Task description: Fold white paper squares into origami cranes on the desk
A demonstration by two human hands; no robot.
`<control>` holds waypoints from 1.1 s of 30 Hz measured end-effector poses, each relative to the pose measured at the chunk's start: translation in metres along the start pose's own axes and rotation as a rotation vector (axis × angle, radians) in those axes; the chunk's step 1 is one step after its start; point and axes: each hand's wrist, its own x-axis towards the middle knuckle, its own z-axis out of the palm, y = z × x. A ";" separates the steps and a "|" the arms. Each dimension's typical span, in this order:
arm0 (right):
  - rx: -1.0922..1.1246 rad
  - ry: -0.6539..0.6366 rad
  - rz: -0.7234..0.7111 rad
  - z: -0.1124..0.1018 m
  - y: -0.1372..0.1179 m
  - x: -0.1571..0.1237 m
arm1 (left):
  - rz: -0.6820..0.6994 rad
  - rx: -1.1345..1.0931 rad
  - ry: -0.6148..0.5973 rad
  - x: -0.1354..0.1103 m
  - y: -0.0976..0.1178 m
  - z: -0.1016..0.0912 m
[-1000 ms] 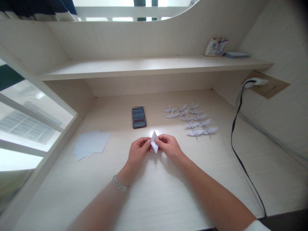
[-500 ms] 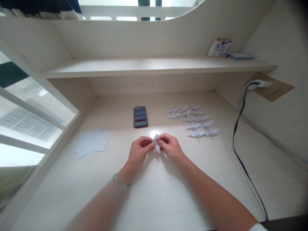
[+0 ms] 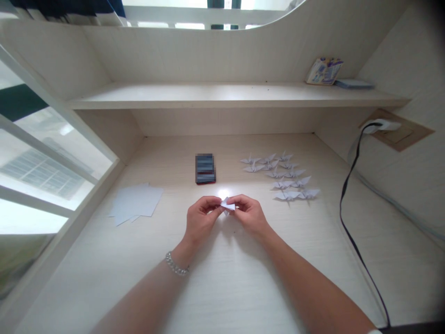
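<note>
A small piece of folded white paper (image 3: 228, 205) is held just above the desk, pinched from both sides. My left hand (image 3: 204, 216) grips its left side between thumb and fingers, and a chain bracelet circles that wrist. On the opposite side, my right hand (image 3: 247, 215) pinches the paper with thumb and forefinger. Part of the paper is hidden behind the fingertips. Several white paper cranes (image 3: 287, 195) stand in loose rows beyond my right hand. To the left lies a spread of white paper sheets (image 3: 137, 202).
A dark, pixelated rectangular object (image 3: 205, 169) lies behind the hands. A black cord (image 3: 344, 204) runs from the wall socket (image 3: 399, 130) down the desk's right side. Above the desk, a shelf (image 3: 208, 95) carries a small patterned box (image 3: 324, 71) and a flat blue item (image 3: 353, 84).
The folded paper has changed from an upright diamond to a shape with a flap lying sideways toward the right hand. Both hands still pinch it. The view has shifted slightly.
</note>
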 end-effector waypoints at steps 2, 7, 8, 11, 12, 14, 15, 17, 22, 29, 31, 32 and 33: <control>-0.017 0.026 -0.026 0.000 0.001 0.000 | 0.009 0.000 -0.009 0.000 0.001 0.000; -0.055 0.054 -0.052 -0.002 0.001 0.001 | 0.009 0.013 -0.024 -0.001 0.005 0.000; -0.055 0.052 -0.055 -0.002 0.001 0.001 | 0.013 0.022 -0.027 -0.001 0.005 0.000; -0.055 0.048 -0.054 -0.002 0.002 0.001 | 0.016 0.037 -0.026 -0.001 0.005 -0.001; -0.058 0.048 -0.050 -0.002 0.002 0.001 | 0.015 0.035 -0.022 -0.001 0.005 -0.001; -0.062 0.048 -0.043 -0.002 0.002 0.001 | 0.017 0.025 -0.015 -0.001 0.005 -0.001; -0.064 0.046 -0.041 -0.002 0.002 0.001 | 0.018 0.022 -0.015 0.000 0.005 -0.001; -0.068 0.040 -0.039 -0.001 0.002 0.000 | 0.014 0.021 -0.016 0.000 0.005 -0.001; -0.083 0.019 0.026 -0.001 0.001 0.001 | -0.039 0.051 -0.050 0.004 0.003 -0.003; 0.012 -0.103 0.223 -0.004 -0.002 0.004 | -0.205 -0.005 -0.116 0.011 -0.002 -0.006; 0.009 -0.096 0.233 -0.004 -0.002 0.004 | -0.254 -0.050 -0.126 0.011 -0.001 -0.006; 0.001 -0.093 0.235 -0.003 -0.002 0.003 | -0.279 -0.075 -0.140 0.011 0.000 -0.006; -0.010 -0.097 0.237 -0.003 -0.003 0.003 | -0.304 -0.099 -0.155 0.011 0.001 -0.006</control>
